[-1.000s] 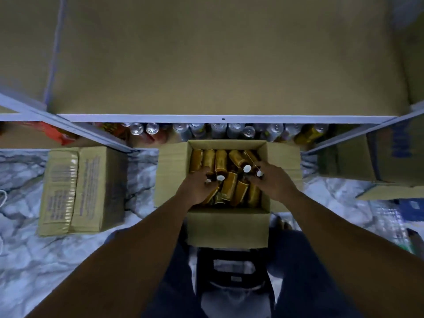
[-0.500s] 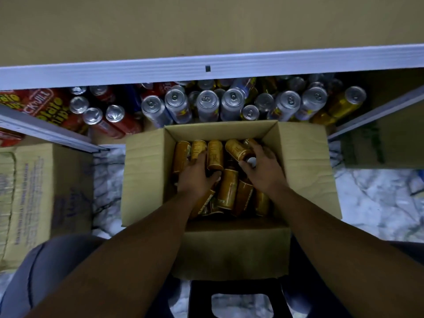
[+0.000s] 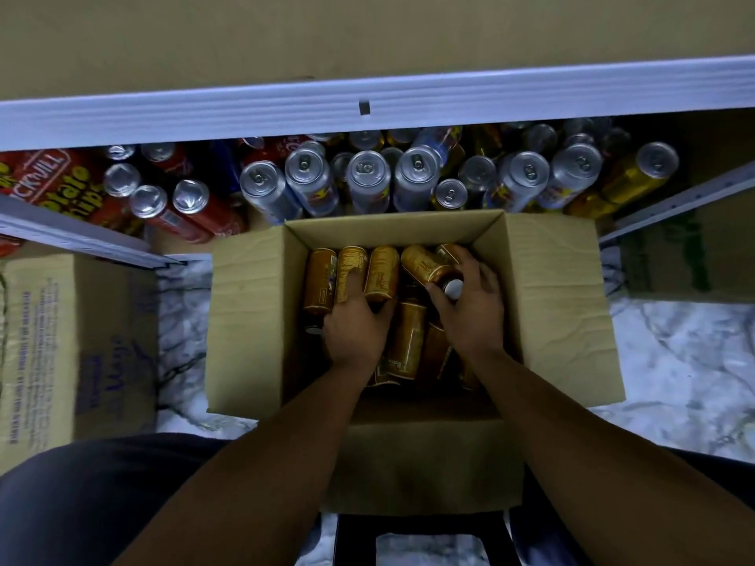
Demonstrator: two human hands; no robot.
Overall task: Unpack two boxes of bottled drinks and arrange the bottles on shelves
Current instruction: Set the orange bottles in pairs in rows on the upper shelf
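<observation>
An open cardboard box stands on the floor before me, holding several gold-labelled drink bottles. Both hands are inside it. My left hand is closed over bottles in the middle row, its fingers around a gold bottle. My right hand grips a tilted gold bottle with a white cap near the box's back right. The low shelf behind the box carries several silver, red and gold cans.
A closed cardboard box lies on the marble floor to the left. Another carton sits under the shelf at right. Red snack packs fill the shelf's left end. A dark stool is under me.
The camera came closer and tilted down, so the box and lower shelf look larger. Both hands shifted toward the back of the box, the right one closing on the tilted bottle.
</observation>
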